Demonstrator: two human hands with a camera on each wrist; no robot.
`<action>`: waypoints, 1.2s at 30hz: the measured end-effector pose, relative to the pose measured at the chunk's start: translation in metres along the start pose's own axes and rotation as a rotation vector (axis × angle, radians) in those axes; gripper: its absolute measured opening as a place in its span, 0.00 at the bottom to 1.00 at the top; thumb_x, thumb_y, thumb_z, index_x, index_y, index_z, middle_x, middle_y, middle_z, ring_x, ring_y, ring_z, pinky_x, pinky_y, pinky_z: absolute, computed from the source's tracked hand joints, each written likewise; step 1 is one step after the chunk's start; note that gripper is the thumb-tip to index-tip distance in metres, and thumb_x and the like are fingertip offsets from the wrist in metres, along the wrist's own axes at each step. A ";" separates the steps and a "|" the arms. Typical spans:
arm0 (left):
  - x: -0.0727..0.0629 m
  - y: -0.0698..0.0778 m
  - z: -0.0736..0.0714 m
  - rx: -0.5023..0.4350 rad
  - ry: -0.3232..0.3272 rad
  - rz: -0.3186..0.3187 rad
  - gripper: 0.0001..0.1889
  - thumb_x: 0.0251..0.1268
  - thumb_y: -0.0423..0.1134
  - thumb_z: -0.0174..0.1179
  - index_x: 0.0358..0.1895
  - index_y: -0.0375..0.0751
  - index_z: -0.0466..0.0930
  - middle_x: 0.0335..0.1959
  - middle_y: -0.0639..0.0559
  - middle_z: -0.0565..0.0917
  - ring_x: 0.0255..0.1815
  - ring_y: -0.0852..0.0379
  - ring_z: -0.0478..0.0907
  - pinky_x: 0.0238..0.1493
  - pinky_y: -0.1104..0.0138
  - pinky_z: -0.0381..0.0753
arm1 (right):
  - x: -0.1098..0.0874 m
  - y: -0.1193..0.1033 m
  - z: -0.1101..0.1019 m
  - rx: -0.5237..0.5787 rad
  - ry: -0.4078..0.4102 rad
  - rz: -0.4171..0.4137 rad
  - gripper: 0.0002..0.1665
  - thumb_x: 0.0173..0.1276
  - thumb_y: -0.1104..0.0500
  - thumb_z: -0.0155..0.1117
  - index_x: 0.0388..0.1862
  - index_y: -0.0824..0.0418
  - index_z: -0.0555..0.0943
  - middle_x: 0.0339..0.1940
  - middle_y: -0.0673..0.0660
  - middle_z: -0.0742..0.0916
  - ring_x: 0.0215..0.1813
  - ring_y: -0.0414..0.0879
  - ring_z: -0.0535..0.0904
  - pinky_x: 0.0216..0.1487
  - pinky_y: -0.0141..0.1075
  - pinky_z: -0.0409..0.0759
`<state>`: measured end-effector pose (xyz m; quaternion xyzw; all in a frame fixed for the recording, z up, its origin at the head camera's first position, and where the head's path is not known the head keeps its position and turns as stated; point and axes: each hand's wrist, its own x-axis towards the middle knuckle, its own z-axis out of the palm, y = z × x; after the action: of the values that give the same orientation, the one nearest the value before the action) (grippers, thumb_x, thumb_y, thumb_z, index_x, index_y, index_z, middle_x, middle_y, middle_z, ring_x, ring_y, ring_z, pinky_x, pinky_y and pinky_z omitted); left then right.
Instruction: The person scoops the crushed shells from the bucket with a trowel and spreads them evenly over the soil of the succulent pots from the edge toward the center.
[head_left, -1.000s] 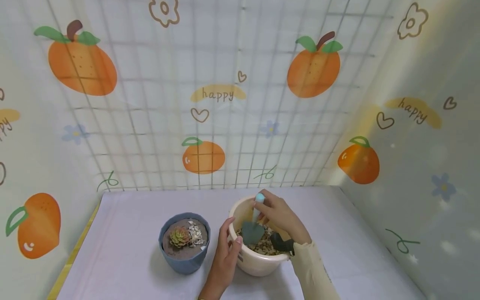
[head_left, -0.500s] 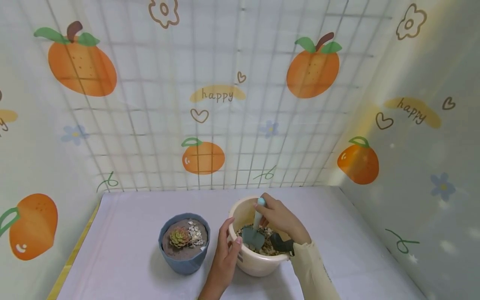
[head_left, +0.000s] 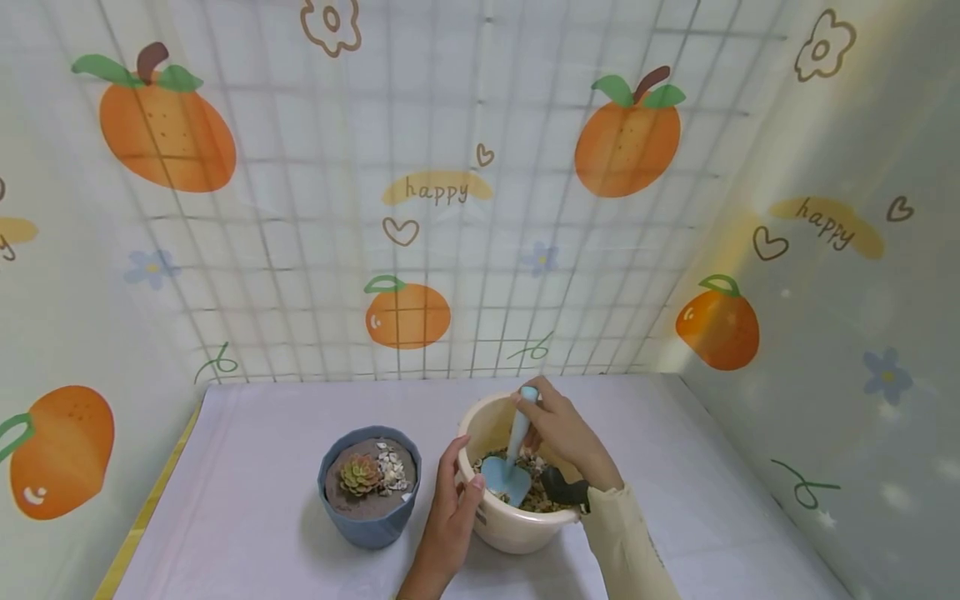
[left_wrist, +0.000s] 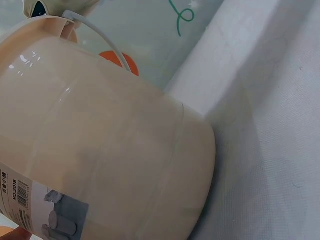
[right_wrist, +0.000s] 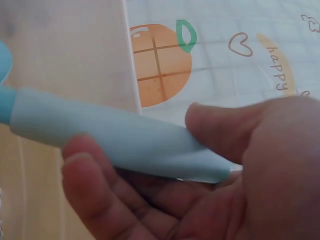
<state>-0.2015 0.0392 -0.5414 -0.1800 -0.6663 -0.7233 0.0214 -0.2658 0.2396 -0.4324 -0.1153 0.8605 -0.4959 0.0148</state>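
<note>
A cream bucket [head_left: 517,529] stands on the table with brown, gravel-like bits [head_left: 540,498] in its bottom. My left hand [head_left: 448,517] holds the bucket's left side, its thumb and a fingertip at the rim. Most of that hand is outside the left wrist view, where the bucket's wall [left_wrist: 130,140] and a printed label [left_wrist: 65,215] show. My right hand [head_left: 562,429] reaches over the bucket and grips a light blue toy shovel [head_left: 517,437] by its handle. The shovel's blade [head_left: 506,481] is down in the bucket at the bits. Thumb and fingers hold the handle [right_wrist: 115,137] in the right wrist view.
Left of the bucket stands a blue pot [head_left: 367,529] with a succulent [head_left: 360,475], soil and whitish chips. The table [head_left: 247,467] has a pale cover. Printed curtains [head_left: 480,275] with a grid behind enclose the back and sides.
The shovel's handle has tipped to the right with my right hand. Its blade, dark greenish before, now looks light blue. My left hand and the bucket have stayed put.
</note>
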 end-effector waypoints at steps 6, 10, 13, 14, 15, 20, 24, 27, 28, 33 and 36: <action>-0.001 -0.001 0.000 0.002 -0.001 0.001 0.29 0.87 0.49 0.47 0.83 0.63 0.52 0.84 0.47 0.49 0.81 0.41 0.52 0.70 0.41 0.62 | 0.001 0.002 0.000 0.035 0.050 0.035 0.19 0.85 0.47 0.54 0.59 0.62 0.72 0.27 0.63 0.85 0.27 0.64 0.82 0.32 0.55 0.84; -0.001 0.000 0.000 0.011 0.004 0.003 0.29 0.87 0.49 0.47 0.83 0.63 0.52 0.84 0.47 0.49 0.81 0.42 0.51 0.71 0.40 0.61 | 0.003 0.003 0.000 0.026 0.128 0.060 0.21 0.85 0.44 0.54 0.60 0.60 0.72 0.26 0.61 0.85 0.25 0.58 0.82 0.28 0.49 0.83; -0.001 -0.001 0.000 0.014 0.010 0.010 0.29 0.87 0.48 0.48 0.83 0.61 0.52 0.84 0.47 0.50 0.81 0.42 0.51 0.71 0.40 0.61 | 0.003 0.003 -0.001 0.029 0.190 0.074 0.22 0.85 0.44 0.53 0.60 0.61 0.73 0.25 0.61 0.84 0.24 0.58 0.81 0.28 0.48 0.82; -0.001 -0.001 0.000 0.015 0.013 0.012 0.29 0.87 0.48 0.48 0.83 0.61 0.52 0.84 0.47 0.50 0.81 0.42 0.51 0.71 0.40 0.62 | 0.003 0.004 -0.001 0.030 0.207 0.081 0.22 0.85 0.44 0.52 0.60 0.60 0.72 0.24 0.61 0.84 0.25 0.60 0.80 0.28 0.48 0.82; -0.001 -0.001 0.000 0.014 0.015 0.015 0.29 0.86 0.48 0.48 0.83 0.61 0.53 0.84 0.47 0.50 0.81 0.42 0.51 0.71 0.40 0.62 | 0.003 0.004 -0.001 0.032 0.222 0.086 0.22 0.85 0.44 0.52 0.60 0.60 0.72 0.24 0.60 0.84 0.25 0.62 0.80 0.27 0.47 0.81; -0.001 -0.001 0.000 0.013 0.019 0.017 0.28 0.86 0.47 0.48 0.83 0.61 0.53 0.83 0.48 0.51 0.81 0.43 0.51 0.71 0.40 0.62 | 0.003 0.003 -0.003 0.039 0.295 0.103 0.23 0.85 0.42 0.50 0.61 0.60 0.73 0.22 0.60 0.81 0.22 0.59 0.78 0.24 0.41 0.77; -0.001 -0.001 0.000 0.010 0.019 0.016 0.28 0.87 0.45 0.48 0.83 0.61 0.53 0.84 0.49 0.51 0.81 0.44 0.50 0.71 0.41 0.62 | 0.002 0.002 -0.004 0.071 0.378 0.108 0.27 0.85 0.40 0.49 0.64 0.61 0.73 0.24 0.60 0.81 0.20 0.52 0.75 0.22 0.36 0.73; -0.001 -0.002 -0.001 0.007 0.017 0.017 0.29 0.87 0.43 0.48 0.83 0.61 0.53 0.84 0.49 0.50 0.82 0.43 0.50 0.71 0.41 0.63 | 0.000 0.001 -0.005 0.087 0.431 0.118 0.28 0.85 0.40 0.48 0.64 0.61 0.72 0.26 0.61 0.82 0.22 0.53 0.75 0.25 0.37 0.73; -0.001 -0.001 -0.001 0.008 0.016 0.018 0.29 0.87 0.42 0.47 0.83 0.61 0.53 0.84 0.49 0.50 0.82 0.42 0.50 0.71 0.41 0.63 | -0.001 0.001 -0.006 0.090 0.444 0.120 0.28 0.85 0.40 0.48 0.64 0.61 0.72 0.27 0.61 0.82 0.24 0.54 0.75 0.25 0.37 0.73; -0.001 -0.001 -0.001 0.012 0.014 0.012 0.29 0.87 0.42 0.47 0.83 0.63 0.53 0.84 0.49 0.50 0.82 0.44 0.50 0.71 0.41 0.63 | -0.002 0.002 -0.006 0.107 0.492 0.113 0.27 0.85 0.40 0.49 0.62 0.62 0.72 0.28 0.62 0.81 0.24 0.52 0.73 0.27 0.38 0.73; -0.001 -0.002 -0.001 0.009 0.012 0.010 0.29 0.87 0.43 0.47 0.83 0.63 0.53 0.84 0.48 0.50 0.82 0.43 0.51 0.71 0.41 0.63 | -0.002 0.002 -0.006 0.125 0.520 0.107 0.27 0.84 0.40 0.50 0.59 0.62 0.72 0.27 0.61 0.78 0.22 0.48 0.70 0.26 0.37 0.71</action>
<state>-0.2015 0.0379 -0.5434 -0.1791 -0.6686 -0.7211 0.0298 -0.2650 0.2461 -0.4317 0.0629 0.8079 -0.5597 -0.1734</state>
